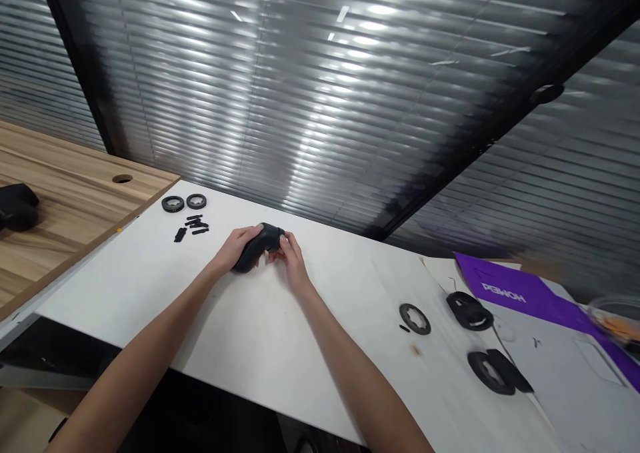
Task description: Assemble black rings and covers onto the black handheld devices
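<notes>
A curved black plastic part (261, 245) rests on the white table (280, 333) near its far edge. My left hand (239, 248) is wrapped round the part's left side and grips it. My right hand (290, 256) touches the part's right end, its fingers bent and pressed against it. Both forearms reach in from the bottom of the view.
Two black rings (183, 203) and several small black pieces (193, 227) lie far left on the table. A flat black ring (415, 319) and two more black parts (469, 310) (497, 372) lie to the right, beside a purple box (520, 293). A wooden desk (65, 206) adjoins on the left.
</notes>
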### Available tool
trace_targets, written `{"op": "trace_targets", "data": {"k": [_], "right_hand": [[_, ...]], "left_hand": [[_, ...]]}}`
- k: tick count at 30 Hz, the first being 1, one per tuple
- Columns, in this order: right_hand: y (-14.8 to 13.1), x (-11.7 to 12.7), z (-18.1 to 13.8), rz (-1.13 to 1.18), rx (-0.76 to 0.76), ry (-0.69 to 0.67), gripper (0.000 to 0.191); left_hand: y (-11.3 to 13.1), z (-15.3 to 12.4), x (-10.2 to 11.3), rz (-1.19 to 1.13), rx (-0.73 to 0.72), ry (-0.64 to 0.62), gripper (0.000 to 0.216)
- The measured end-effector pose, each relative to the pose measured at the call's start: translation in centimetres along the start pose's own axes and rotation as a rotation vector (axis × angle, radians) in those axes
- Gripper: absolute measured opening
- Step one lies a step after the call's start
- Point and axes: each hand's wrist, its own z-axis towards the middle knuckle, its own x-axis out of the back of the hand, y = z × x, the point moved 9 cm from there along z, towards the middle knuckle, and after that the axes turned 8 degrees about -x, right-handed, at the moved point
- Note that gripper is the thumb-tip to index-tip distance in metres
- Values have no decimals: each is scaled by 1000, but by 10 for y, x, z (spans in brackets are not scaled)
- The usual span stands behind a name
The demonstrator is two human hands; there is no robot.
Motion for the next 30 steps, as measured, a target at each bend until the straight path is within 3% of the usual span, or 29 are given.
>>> {"op": "trace_targets", "data": {"k": [14,30], "right_hand": [[-3,-2,-1,-11,25,8,59],[-7,-6,-2,-104,67,-26,61]], "left_hand": [[1,3,2,-20,-34,-54,61],[-8,5,4,-76,68,-30,66]]}}
